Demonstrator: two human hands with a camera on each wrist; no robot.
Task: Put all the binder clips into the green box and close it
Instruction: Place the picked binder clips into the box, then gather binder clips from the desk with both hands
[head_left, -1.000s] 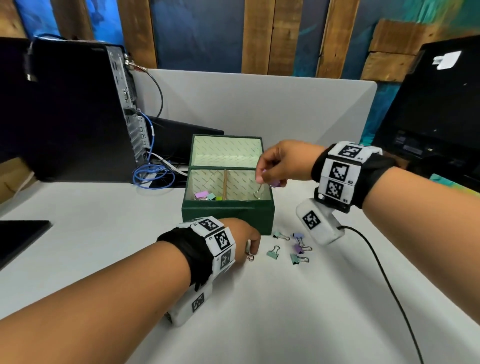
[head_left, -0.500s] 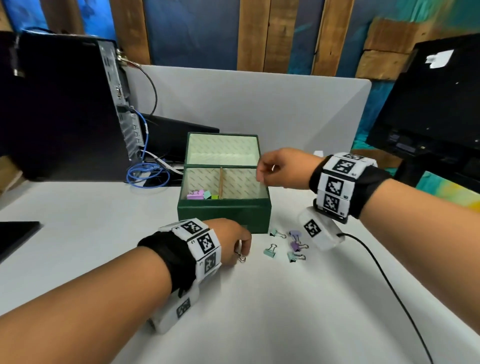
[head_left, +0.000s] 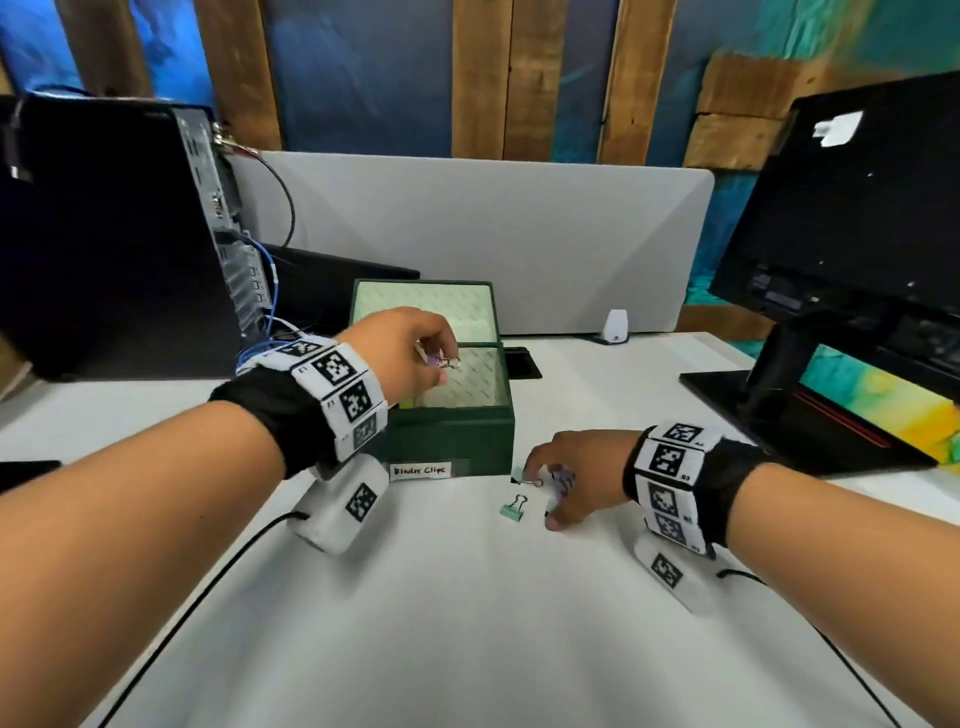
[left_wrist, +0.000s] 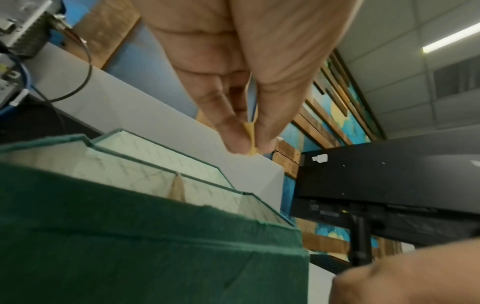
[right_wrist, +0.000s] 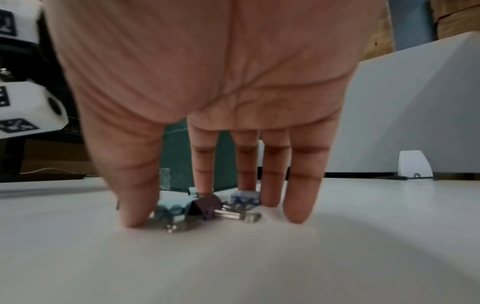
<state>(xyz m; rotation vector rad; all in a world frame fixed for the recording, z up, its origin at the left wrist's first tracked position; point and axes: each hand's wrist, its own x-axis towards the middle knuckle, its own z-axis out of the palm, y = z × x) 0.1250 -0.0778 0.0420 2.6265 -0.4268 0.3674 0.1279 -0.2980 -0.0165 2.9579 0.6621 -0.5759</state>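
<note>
The green box (head_left: 452, 441), labelled "Binder Clips", stands open with its lid (head_left: 423, 306) upright behind it. My left hand (head_left: 441, 358) hovers over the box and pinches a purple binder clip (head_left: 448, 362) by thumb and finger. In the left wrist view the fingertips (left_wrist: 233, 142) press together above the box (left_wrist: 130, 246). My right hand (head_left: 550, 493) arches over loose clips on the table right of the box. Its straight fingers (right_wrist: 298, 195) stand around a teal clip (right_wrist: 171, 207), a purple clip (right_wrist: 207, 205) and a lavender clip (right_wrist: 245, 197); the thumb touches the teal one. Another teal clip (head_left: 514, 506) lies just left of the hand.
A black PC tower (head_left: 104, 234) with blue cable (head_left: 260, 332) stands at the left, a monitor (head_left: 857, 208) on its stand at the right. A grey divider (head_left: 467, 234) closes the back. A small white object (head_left: 615, 327) and a flat black item (head_left: 522, 364) sit behind the box.
My left hand rose from the table with a clip to above the box. My right hand left the box and came down onto the loose clips.
</note>
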